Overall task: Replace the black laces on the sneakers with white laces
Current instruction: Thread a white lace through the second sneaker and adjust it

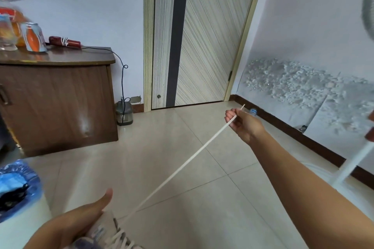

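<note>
A pale grey sneaker (109,234) sits at the bottom edge of the head view, its eyelets threaded with white lace. My left hand (81,220) holds the sneaker from the left, thumb up along its side. A white lace (178,170) runs taut from the sneaker up and to the right. My right hand (242,122) is stretched out far from the shoe and pinches the lace near its tip, which sticks out past the fingers. A black bundle, perhaps laces, (12,198) lies in a blue plastic bag (24,172) at the left.
A brown cabinet (58,103) stands at the left with a glass, a can and a bottle on top. A closed door (198,36) is straight ahead. Beige floor tiles (162,147) spread below. A white stand leg (352,166) is at the right.
</note>
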Action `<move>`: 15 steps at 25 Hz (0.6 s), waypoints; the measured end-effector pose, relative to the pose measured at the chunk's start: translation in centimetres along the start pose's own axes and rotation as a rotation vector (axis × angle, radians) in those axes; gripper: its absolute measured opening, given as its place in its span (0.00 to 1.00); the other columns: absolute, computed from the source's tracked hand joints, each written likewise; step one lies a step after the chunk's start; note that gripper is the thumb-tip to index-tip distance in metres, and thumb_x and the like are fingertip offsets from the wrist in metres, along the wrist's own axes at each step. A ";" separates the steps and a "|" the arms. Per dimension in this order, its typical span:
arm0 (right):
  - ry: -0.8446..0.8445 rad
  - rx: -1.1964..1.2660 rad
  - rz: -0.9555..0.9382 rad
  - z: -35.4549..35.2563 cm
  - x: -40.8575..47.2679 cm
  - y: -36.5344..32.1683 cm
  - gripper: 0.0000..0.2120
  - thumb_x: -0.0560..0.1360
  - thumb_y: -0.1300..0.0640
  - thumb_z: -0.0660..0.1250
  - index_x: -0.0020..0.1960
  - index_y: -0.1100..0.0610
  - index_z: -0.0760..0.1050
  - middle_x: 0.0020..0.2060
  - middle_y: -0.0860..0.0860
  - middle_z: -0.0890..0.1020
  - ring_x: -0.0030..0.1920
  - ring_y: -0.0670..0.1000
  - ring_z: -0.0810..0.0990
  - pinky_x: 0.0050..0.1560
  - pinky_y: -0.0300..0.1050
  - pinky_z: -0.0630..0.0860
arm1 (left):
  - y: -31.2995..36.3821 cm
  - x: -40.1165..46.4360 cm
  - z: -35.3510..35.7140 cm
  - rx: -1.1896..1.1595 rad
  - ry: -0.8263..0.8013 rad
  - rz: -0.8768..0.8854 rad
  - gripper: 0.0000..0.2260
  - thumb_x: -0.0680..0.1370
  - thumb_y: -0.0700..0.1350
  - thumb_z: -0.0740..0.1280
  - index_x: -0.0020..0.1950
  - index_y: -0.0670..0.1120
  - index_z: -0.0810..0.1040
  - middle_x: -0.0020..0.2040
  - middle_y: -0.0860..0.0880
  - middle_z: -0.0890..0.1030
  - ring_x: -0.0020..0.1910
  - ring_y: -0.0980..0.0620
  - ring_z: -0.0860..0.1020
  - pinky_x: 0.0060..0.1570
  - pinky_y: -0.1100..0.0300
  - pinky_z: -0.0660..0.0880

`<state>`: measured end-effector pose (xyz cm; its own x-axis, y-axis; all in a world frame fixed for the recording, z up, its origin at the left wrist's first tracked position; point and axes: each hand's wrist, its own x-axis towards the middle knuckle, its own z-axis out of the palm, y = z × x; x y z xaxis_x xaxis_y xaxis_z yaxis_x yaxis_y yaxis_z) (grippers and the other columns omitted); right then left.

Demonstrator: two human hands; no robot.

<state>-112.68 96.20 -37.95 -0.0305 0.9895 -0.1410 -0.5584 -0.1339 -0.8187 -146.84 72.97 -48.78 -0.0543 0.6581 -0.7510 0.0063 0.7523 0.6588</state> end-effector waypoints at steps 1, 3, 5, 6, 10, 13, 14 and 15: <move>-0.014 -0.004 -0.005 -0.1 0.0 -0.1 0.10 0.81 0.63 0.57 0.44 0.64 0.73 0.29 0.55 0.80 0.31 0.49 0.82 0.36 0.41 0.81 | 0.1 -0.2 -0.2 -0.002 -0.009 -0.021 0.33 0.74 0.66 0.56 0.33 0.41 0.85 0.44 0.36 0.84 0.36 0.41 0.84 0.25 0.61 0.77; -0.039 -0.013 -0.002 0.1 -0.2 0.0 0.08 0.80 0.64 0.57 0.47 0.64 0.74 0.32 0.54 0.77 0.30 0.47 0.78 0.34 0.39 0.79 | 0.5 -0.6 -0.6 -0.009 -0.019 -0.043 0.35 0.74 0.67 0.56 0.39 0.37 0.85 0.47 0.34 0.83 0.38 0.39 0.83 0.27 0.60 0.77; -0.083 -0.070 0.007 0.6 -0.6 0.1 0.08 0.80 0.63 0.57 0.49 0.63 0.75 0.33 0.52 0.72 0.30 0.45 0.71 0.31 0.36 0.75 | 1.3 -1.0 -0.5 0.002 -0.031 0.001 0.35 0.73 0.68 0.56 0.42 0.37 0.84 0.49 0.34 0.82 0.41 0.39 0.83 0.33 0.59 0.77; -0.126 -0.118 0.019 1.3 -0.9 0.3 0.09 0.81 0.62 0.58 0.49 0.63 0.75 0.32 0.51 0.70 0.30 0.45 0.68 0.30 0.36 0.74 | 1.9 -1.4 -0.2 0.021 -0.022 0.026 0.34 0.73 0.68 0.56 0.44 0.38 0.83 0.48 0.36 0.83 0.42 0.41 0.83 0.36 0.60 0.77; -0.430 -0.337 0.106 7.8 -4.0 4.3 0.09 0.78 0.58 0.62 0.48 0.62 0.79 0.29 0.48 0.74 0.31 0.44 0.69 0.34 0.36 0.75 | 3.7 -3.9 0.0 0.105 0.044 0.098 0.31 0.73 0.71 0.51 0.36 0.47 0.79 0.36 0.50 0.84 0.40 0.53 0.83 0.49 0.58 0.76; -0.689 -0.523 0.100 12.0 -8.4 7.4 0.06 0.67 0.59 0.70 0.42 0.58 0.85 0.35 0.50 0.82 0.36 0.46 0.78 0.43 0.40 0.80 | 4.6 -5.5 -0.5 0.079 0.034 0.186 0.37 0.73 0.71 0.50 0.27 0.44 0.82 0.34 0.44 0.83 0.38 0.47 0.82 0.45 0.57 0.78; -0.783 -0.605 0.090 12.7 -10.0 8.4 0.07 0.64 0.58 0.72 0.41 0.56 0.85 0.39 0.51 0.84 0.38 0.46 0.81 0.46 0.41 0.80 | 4.7 -6.0 -0.8 0.070 0.040 0.209 0.37 0.73 0.71 0.50 0.28 0.44 0.82 0.32 0.44 0.83 0.33 0.49 0.82 0.37 0.62 0.78; -0.881 -0.697 0.073 12.9 -11.5 9.1 0.08 0.63 0.57 0.72 0.41 0.55 0.85 0.42 0.52 0.85 0.40 0.46 0.82 0.48 0.40 0.80 | 4.8 -6.6 -0.8 0.047 0.033 0.227 0.36 0.71 0.72 0.51 0.33 0.42 0.83 0.33 0.44 0.83 0.31 0.50 0.82 0.32 0.65 0.77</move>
<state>-128.14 84.32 -36.63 -0.7731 0.6342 0.0147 0.0459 0.0790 -0.9958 -147.29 72.23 -40.68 -0.0789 0.8101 -0.5810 0.0686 0.5859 0.8075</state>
